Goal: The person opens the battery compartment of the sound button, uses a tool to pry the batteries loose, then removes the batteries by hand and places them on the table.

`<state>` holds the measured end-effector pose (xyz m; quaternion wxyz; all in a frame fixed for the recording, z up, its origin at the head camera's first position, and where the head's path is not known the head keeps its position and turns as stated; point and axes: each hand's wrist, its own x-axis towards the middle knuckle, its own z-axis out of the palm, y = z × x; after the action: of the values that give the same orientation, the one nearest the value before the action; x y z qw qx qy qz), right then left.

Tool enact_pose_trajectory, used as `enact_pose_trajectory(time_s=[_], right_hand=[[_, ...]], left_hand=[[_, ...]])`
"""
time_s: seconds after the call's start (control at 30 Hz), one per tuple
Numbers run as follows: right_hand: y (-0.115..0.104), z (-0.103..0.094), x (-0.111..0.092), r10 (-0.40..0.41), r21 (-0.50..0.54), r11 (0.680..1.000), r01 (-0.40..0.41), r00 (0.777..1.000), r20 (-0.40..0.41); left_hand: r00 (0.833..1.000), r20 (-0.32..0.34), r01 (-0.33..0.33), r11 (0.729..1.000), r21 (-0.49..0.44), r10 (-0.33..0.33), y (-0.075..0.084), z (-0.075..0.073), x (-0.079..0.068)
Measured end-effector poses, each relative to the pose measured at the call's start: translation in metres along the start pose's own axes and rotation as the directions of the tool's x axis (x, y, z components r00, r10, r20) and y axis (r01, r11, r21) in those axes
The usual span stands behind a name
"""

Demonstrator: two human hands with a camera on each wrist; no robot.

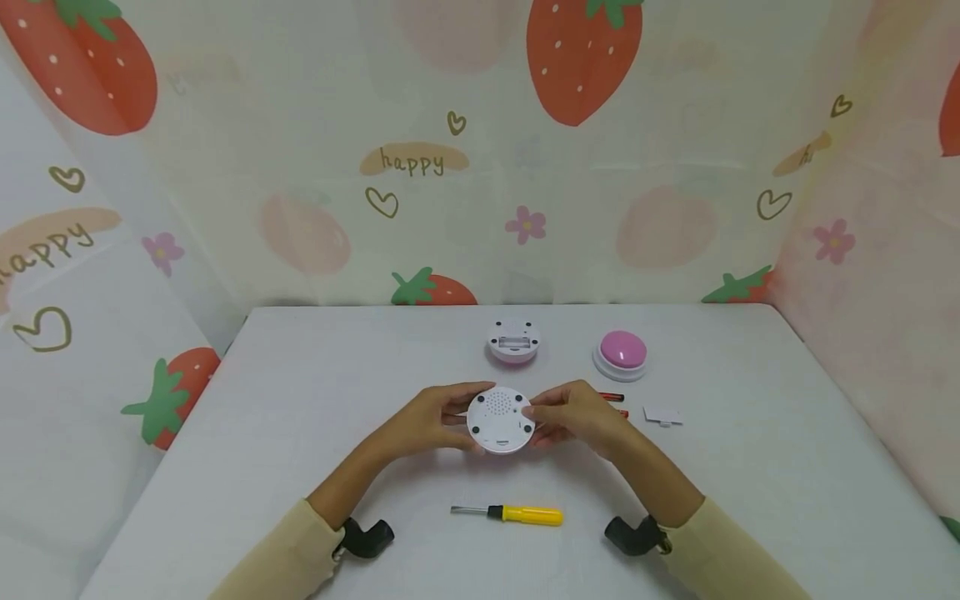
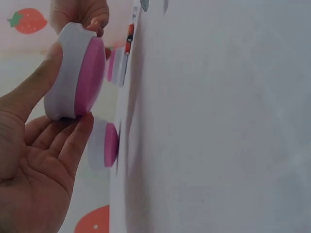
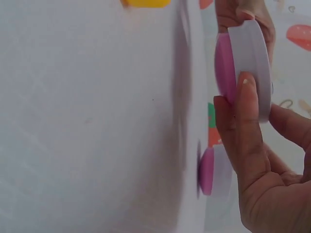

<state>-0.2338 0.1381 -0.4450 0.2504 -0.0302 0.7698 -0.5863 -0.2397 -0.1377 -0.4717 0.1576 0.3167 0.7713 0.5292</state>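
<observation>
Left hand (image 1: 423,425): fingers part-closed round the rim at 9 o'clock. Right hand (image 1: 581,417): narrow pinch, thumb on the base at 3 o'clock. Both hold the round pink-and-white push button (image 1: 502,421), raised off the desk (image 1: 315,367), speaker-hole base up, pink cap down.

Looks like hard plastic: probably light, stiff, slick at the rim. I'd grip the white side wall on opposite sides; cap likely gives if squeezed.

Around it, head view: upturned button (image 1: 513,342) with open battery bay at 12, pink-topped button (image 1: 622,350) at 2, batteries (image 1: 611,397) and loose battery cover (image 1: 663,415) near 3, yellow screwdriver (image 1: 528,515) at 6.

Unclear: right hand hides part of the batteries, count unknown; base markings unreadable; left wrist view cuts off the left hand.
</observation>
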Motion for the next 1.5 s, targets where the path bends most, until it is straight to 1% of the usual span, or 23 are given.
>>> enact_pose_trajectory(time_s=[0.1,0.2,0.3,0.43,0.5,0.6,0.7,0.83,0.93,1.0,1.07,1.13,1.2,1.27,1.33,1.37,1.43,1.5], right_hand=[[0.001,0.001,-0.002,0.014,0.026,1.0,-0.014,1.0,0.009],[0.001,0.001,-0.004,0.012,0.051,0.999,-0.013,0.999,0.03],[0.001,0.001,-0.005,0.011,0.068,0.998,-0.014,0.999,0.051],[0.001,0.003,-0.005,0.008,0.049,0.999,-0.012,0.997,0.076],[0.001,0.003,-0.006,0.004,0.031,0.999,-0.007,0.996,0.085],[0.001,0.003,-0.006,-0.005,0.006,1.0,0.005,0.994,0.105],[0.001,0.003,-0.005,-0.005,-0.028,1.0,0.008,0.992,0.124],[0.003,0.002,-0.004,-0.004,-0.075,0.997,0.015,0.989,0.145],[0.005,0.003,-0.003,-0.024,-0.146,0.988,0.044,0.99,0.138],[0.004,0.005,-0.004,-0.042,-0.215,0.974,0.067,0.992,0.116],[0.003,0.008,-0.005,-0.07,-0.314,0.945,0.089,0.995,0.07],[-0.003,0.012,-0.01,-0.114,-0.418,0.902,0.108,0.993,0.01],[-0.009,0.018,-0.015,-0.176,-0.519,0.846,0.123,0.983,-0.054],[-0.014,0.025,-0.021,-0.24,-0.595,0.792,0.135,0.966,-0.1],[-0.017,0.032,-0.026,-0.309,-0.649,0.741,0.174,0.946,-0.098],[-0.017,0.034,-0.028,-0.341,-0.667,0.717,0.203,0.937,-0.082],[-0.017,0.039,-0.03,-0.402,-0.7,0.66,0.273,0.915,-0.023],[-0.015,0.041,-0.031,-0.454,-0.733,0.587,0.344,0.889,0.053]], left_hand=[[1.0,0.017,0.004,0.998,-0.064,-0.003,-0.001,0.003,0.0],[1.0,0.021,0.008,0.997,-0.08,-0.006,-0.002,0.006,0.001],[1.0,0.013,0.021,0.998,-0.064,-0.021,-0.002,0.009,0.002],[0.998,0.001,0.056,0.998,-0.031,-0.056,-0.001,0.012,0.0],[0.997,-0.002,0.072,0.997,-0.036,-0.072,-0.002,0.013,0.0],[0.997,0.005,0.081,0.994,-0.075,-0.081,-0.006,0.015,0.0],[0.996,0.026,0.09,0.991,-0.102,-0.088,-0.009,0.016,0.0],[0.994,0.046,0.099,0.989,-0.108,-0.095,-0.012,0.017,0.0],[0.994,0.048,0.106,0.989,-0.102,-0.101,-0.013,0.018,-0.001],[0.993,0.051,0.107,0.989,-0.1,-0.102,-0.014,0.018,-0.001],[0.993,0.053,0.106,0.99,-0.098,-0.101,-0.015,0.019,-0.001],[0.994,0.052,0.102,0.989,-0.103,-0.097,-0.016,0.019,-0.001],[0.995,0.051,0.092,0.989,-0.114,-0.086,-0.016,0.019,0.0],[0.996,0.05,0.08,0.989,-0.123,-0.075,-0.017,0.018,0.0],[0.997,0.052,0.071,0.989,-0.133,-0.065,-0.017,0.017,0.0],[0.997,0.054,0.066,0.988,-0.138,-0.059,-0.018,0.017,0.0],[0.997,0.061,0.058,0.989,-0.137,-0.05,-0.02,0.016,-0.001],[0.997,0.066,0.048,0.989,-0.143,-0.039,-0.021,0.016,-0.001]])
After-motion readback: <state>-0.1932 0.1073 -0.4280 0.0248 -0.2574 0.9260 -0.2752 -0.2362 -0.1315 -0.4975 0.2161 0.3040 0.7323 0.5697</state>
